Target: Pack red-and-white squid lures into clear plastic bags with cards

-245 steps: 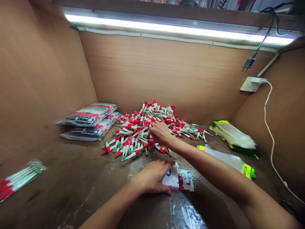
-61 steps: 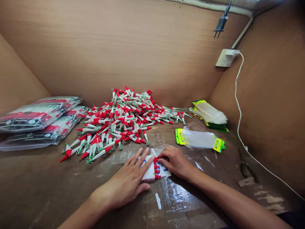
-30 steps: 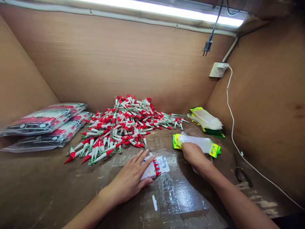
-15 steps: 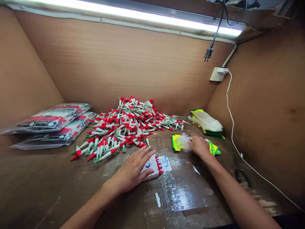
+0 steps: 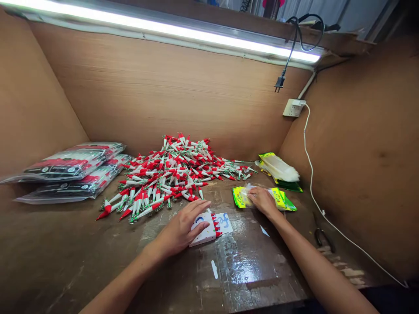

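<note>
My left hand (image 5: 183, 226) lies with stretched fingers over a small white box (image 5: 203, 237), its thumb across the box's face. Red-tipped lures (image 5: 216, 227) stick out of the box's open end, beside a white flap (image 5: 225, 222) with blue lettering. Farther right, my right hand (image 5: 263, 201) is closed at the clear middle of some yellow-and-green plastic packaging bags (image 5: 240, 198). Its fingertips are partly hidden. Behind my left hand rises a big heap of red-and-white squid lures (image 5: 176, 170) with green hooks.
Filled clear bags (image 5: 70, 168) are stacked at the left. More packaging bags (image 5: 279, 168) lie at the back right. Black-handled pliers (image 5: 324, 240) and a white cable (image 5: 309, 157) are on the right. A black plug (image 5: 279, 83) hangs under the lamp (image 5: 163, 32).
My right hand has shifted slightly left along the packaging bags, and the bags' yellow right end shows more. My left hand stays over the box. The camera view has tilted a little.
</note>
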`<control>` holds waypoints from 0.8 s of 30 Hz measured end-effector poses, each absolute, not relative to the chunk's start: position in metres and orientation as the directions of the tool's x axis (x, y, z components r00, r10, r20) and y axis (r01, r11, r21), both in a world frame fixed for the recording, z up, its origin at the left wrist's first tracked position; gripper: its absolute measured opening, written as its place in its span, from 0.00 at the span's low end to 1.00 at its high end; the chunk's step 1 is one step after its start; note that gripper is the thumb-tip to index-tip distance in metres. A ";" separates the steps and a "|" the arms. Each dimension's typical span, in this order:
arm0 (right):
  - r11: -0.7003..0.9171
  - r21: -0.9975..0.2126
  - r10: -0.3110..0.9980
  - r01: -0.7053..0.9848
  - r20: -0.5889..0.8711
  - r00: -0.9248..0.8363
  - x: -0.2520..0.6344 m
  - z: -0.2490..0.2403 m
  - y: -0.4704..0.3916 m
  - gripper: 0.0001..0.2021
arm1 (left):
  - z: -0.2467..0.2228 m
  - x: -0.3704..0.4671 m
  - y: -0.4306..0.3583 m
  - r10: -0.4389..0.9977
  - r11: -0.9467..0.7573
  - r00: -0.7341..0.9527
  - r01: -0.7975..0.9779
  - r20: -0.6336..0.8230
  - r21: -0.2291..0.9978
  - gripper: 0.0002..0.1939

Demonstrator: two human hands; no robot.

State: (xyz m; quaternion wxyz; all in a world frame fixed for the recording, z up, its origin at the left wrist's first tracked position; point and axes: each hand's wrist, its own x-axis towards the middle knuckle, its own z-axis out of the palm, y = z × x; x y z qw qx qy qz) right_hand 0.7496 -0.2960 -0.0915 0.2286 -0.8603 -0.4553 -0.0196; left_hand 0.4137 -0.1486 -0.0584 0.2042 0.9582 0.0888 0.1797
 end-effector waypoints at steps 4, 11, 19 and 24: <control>-0.374 -0.478 0.732 0.795 0.375 0.569 0.740 -0.077 -0.296 0.15 | -0.054 0.413 -0.147 0.275 -0.881 0.904 0.100 0.328 0.463 0.26; 0.311 -0.949 0.870 -0.046 0.264 0.416 0.660 -0.050 -0.298 0.22 | -0.044 0.420 -0.166 0.367 -0.615 0.875 -0.027 0.317 0.788 0.38; 0.210 -0.868 0.962 -0.449 0.101 0.255 0.621 -0.041 -0.300 0.31 | -0.048 0.428 -0.168 0.545 -0.197 0.833 0.016 0.096 0.980 0.20; 0.179 -0.958 0.937 -0.225 0.097 0.335 0.652 -0.037 -0.307 0.27 | -0.045 0.418 -0.146 0.534 -0.348 0.845 0.187 0.030 0.919 0.19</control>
